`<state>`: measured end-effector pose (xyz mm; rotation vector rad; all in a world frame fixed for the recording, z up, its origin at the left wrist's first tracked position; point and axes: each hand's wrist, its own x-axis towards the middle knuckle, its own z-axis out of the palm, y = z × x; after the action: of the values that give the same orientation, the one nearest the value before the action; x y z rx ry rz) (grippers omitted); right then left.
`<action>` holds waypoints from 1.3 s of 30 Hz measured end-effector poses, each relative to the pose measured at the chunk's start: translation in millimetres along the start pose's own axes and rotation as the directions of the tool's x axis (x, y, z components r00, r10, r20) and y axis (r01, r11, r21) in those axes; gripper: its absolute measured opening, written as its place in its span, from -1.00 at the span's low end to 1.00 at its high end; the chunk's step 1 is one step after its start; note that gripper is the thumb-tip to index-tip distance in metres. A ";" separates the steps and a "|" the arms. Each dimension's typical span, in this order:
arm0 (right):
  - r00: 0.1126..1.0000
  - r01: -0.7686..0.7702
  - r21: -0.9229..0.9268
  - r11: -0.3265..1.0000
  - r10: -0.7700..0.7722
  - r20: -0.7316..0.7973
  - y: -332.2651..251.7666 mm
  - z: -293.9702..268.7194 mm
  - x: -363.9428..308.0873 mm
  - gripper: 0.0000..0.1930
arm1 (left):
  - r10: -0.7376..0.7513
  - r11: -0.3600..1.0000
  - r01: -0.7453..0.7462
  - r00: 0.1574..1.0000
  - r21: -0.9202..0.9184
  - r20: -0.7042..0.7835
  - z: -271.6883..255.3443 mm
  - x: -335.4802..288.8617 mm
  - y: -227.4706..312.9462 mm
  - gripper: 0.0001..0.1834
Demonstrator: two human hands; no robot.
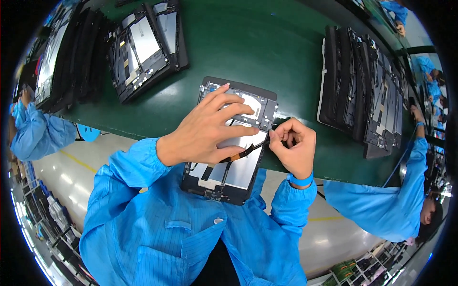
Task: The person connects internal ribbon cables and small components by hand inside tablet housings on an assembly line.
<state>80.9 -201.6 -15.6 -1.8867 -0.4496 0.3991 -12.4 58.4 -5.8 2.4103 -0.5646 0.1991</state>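
Green table (257,47); left hand (202,128) spread across opened tablet (243,168), unclenched; right hand (296,145) curled at its edge, cannot tell whether grasping anything.

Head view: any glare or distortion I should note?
Head view: pale reflections on the opened tablet; soft sheen on the green tabletop; bright spots on the floor; fisheye bending of the tabletop's right edge; black corners.

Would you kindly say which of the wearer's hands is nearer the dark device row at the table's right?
Right. The right hand is at the right edge of the open device, left of the dark device row; the left hand is farther left, over the device.
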 end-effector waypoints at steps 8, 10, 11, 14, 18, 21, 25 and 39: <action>1.000 0.004 0.015 1.000 -0.004 0.002 2.2 0.8 -0.1 -0.82 | 0.000 1.000 0.000 1.000 0.015 -0.015 0.7 1.6 2.6 -0.45; 0.996 0.081 0.055 0.995 -0.080 -0.029 1.5 2.4 2.0 -0.83 | 0.016 1.000 -0.015 1.000 0.019 -0.015 -0.2 3.1 2.4 -0.48; 0.996 0.084 0.052 0.995 -0.083 -0.030 0.0 3.5 3.8 -0.83 | 0.018 1.000 -0.017 1.000 0.019 -0.017 -0.4 3.1 2.2 -0.48; 0.995 0.098 0.030 0.995 -0.097 -0.033 -4.0 6.5 13.2 -0.85 | 0.021 1.000 -0.021 1.000 0.022 0.005 -0.8 3.2 1.8 -0.48; 0.983 0.181 -0.138 0.974 -0.180 0.019 -9.6 10.0 32.4 -0.85 | 0.133 0.990 -0.132 0.991 0.047 -0.007 -3.1 9.0 0.4 -0.53; 0.978 0.207 -0.145 0.967 -0.201 0.057 -10.3 10.9 43.4 -0.84 | 0.213 0.973 -0.213 0.977 0.086 0.009 -0.5 11.8 -7.6 -0.53; 0.980 0.195 -0.143 0.970 -0.186 0.077 -8.7 10.6 45.8 -0.84 | 0.245 0.965 -0.245 0.969 0.090 0.017 1.8 13.1 -8.9 -0.51; 0.968 -0.049 0.164 0.985 0.006 0.251 -10.2 -0.7 34.8 -0.51 | 0.257 0.963 -0.258 0.966 0.072 0.021 -0.7 15.0 -11.5 -0.51</action>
<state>110.4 -181.8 -8.0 -1.6861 -0.5401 0.6784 6.1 61.6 -7.5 2.4045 -0.8914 0.3228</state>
